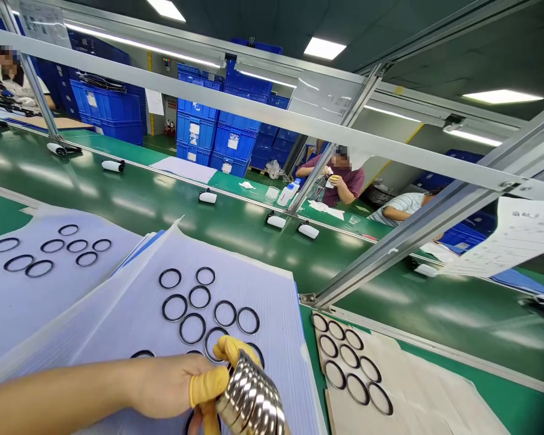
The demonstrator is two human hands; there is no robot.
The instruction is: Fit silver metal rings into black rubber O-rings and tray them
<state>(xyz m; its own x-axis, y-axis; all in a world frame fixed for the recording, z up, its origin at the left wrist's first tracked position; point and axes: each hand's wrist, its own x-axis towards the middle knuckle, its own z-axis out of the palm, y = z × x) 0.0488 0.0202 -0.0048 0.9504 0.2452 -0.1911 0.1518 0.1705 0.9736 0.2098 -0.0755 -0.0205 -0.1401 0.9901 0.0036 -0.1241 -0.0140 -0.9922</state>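
My left hand [176, 386] enters from the lower left, wearing yellow finger cots, and is shut on a stack of silver metal rings [251, 399]. The stack sits just above several black O-rings [193, 329] laid out on a white corrugated plastic sheet [118, 314]. One ring lies partly under my fingers. More black rings [54, 251] rest on a second white sheet [36, 302] to the left. To the right, several others [349, 365] lie on a beige sheet [435, 399]. My right hand is out of view.
A green conveyor belt [236, 260] runs across the scene under an aluminium frame rail [272, 115]. White cylindrical fittings [113, 165] sit along it. Co-workers [340, 181] work beyond it, near stacked blue crates [236, 139]. A paper sheet [512, 235] hangs at the right.
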